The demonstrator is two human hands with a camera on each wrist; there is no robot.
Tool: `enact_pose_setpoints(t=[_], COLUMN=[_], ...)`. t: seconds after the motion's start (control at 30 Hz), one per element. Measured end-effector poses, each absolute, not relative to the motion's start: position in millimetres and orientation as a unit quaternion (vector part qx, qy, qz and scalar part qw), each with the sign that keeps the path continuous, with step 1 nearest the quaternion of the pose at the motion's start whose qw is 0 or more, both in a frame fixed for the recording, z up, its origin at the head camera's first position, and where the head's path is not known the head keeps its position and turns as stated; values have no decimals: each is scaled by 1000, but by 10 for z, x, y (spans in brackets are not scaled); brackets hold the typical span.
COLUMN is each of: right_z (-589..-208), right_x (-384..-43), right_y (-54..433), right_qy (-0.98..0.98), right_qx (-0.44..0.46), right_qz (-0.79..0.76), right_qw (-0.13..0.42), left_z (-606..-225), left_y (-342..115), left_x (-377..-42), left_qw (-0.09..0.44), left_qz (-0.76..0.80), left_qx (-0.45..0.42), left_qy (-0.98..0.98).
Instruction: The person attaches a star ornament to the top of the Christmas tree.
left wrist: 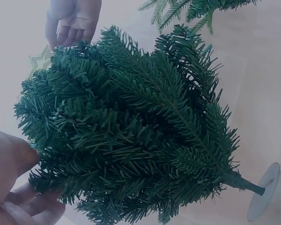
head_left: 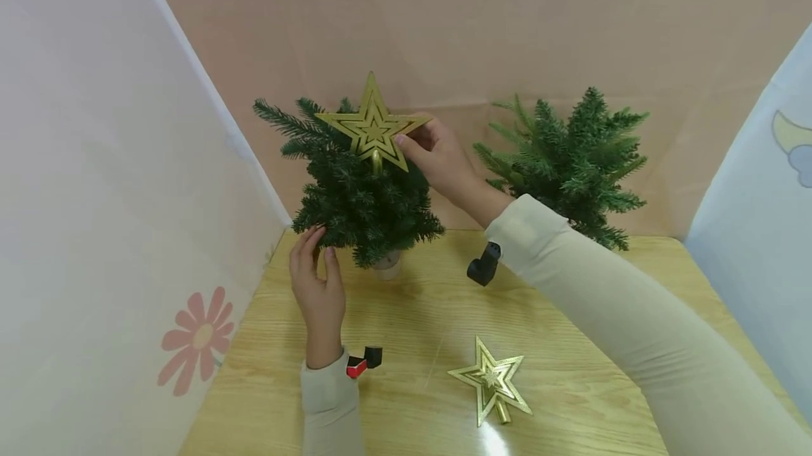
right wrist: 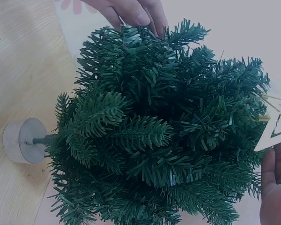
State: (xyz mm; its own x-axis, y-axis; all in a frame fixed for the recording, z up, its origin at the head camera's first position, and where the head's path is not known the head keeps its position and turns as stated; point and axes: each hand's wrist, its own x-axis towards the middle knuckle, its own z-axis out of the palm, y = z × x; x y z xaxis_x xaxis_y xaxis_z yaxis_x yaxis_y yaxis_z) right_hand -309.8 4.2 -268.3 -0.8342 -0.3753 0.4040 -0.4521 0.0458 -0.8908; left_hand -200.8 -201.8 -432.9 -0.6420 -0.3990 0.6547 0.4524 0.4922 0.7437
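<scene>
A gold star tree topper (head_left: 373, 130) stands upright at the top of the left small artificial Christmas tree (head_left: 364, 206), its short tube (head_left: 377, 161) against the upper branches. My right hand (head_left: 447, 163) pinches the star's right arm between thumb and fingers. At the tree's lower left, my left hand (head_left: 320, 294) touches the branch tips with loosely bent fingers. In the left wrist view its fingers (left wrist: 37, 206) lie by the outer needles. The right wrist view has the star (right wrist: 276, 122) at its right edge, partly cut off. A round pale base (right wrist: 24, 140) carries the tree.
A second small tree (head_left: 577, 160) stands at the back right, partly behind my right forearm. Another gold star topper (head_left: 491, 377) lies flat on the wooden table (head_left: 406, 315) near the front. Cloth walls rise at the back and sides, the left one (head_left: 120, 195) with a flower print.
</scene>
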Motion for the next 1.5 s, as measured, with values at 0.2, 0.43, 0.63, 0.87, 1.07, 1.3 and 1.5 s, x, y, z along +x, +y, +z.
enact_pose_setpoints(t=[0.2,0.43,0.63,0.87,1.07,1.3,1.5], right_z=[-2678,-2685,-2691,-2694,-2692,-2688,-2659], right_x=[-3120,-3147,-3141,-3146,-3139,-3157,-3196], right_y=[41,13,34,40,41,47,62], right_qy=[-711,-745,-774,-785,-797,-807,-824], right_qx=[287,303,302,303,298,289,279], right_qz=[642,593,554,537,522,511,493], right_qw=[22,31,50,58,65,59,26], left_z=[-4316,-4328,-4313,-4223,-4049,-4027,-4064], left_y=[-2013,-2029,-2013,-1949,-1882,-1876,-1884], left_x=[-2003,-1967,-1960,-1941,-1868,-1869,-1879], left_qw=[413,352,370,403,416,427,426], left_qz=[-510,-507,-559,-559,-560,-562,-568], left_qx=[-24,0,-6,6,5,-10,-13], left_qy=[-754,-786,-742,-724,-716,-709,-704])
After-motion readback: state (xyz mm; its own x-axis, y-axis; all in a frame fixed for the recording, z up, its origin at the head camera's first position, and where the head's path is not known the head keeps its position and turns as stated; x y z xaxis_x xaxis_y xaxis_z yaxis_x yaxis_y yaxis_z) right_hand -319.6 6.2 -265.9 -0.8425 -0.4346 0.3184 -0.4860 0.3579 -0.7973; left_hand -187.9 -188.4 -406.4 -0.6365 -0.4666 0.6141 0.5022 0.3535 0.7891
